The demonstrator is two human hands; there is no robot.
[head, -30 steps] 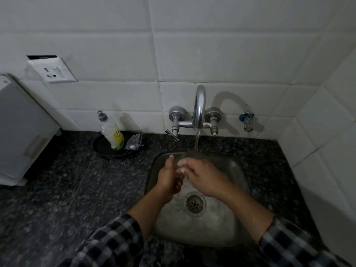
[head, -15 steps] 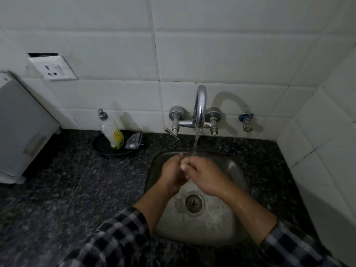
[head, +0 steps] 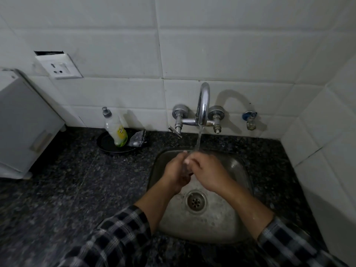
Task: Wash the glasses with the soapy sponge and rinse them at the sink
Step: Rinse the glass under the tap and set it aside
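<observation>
My left hand and my right hand are pressed together over the steel sink, right under the water running from the chrome tap. Their fingers overlap and hide one another. No glass shows clearly between them, and I cannot tell whether they hold anything. A grey sponge lies on a black dish on the counter to the left of the sink, next to a dish soap bottle. No other glass is in view.
The sink drain lies below my hands. Dark granite counter spreads to the left. A white appliance stands at the far left under a wall socket. A small valve sticks out right of the tap.
My hands have stayed together under the stream, shifting slightly against each other. The water keeps running.
</observation>
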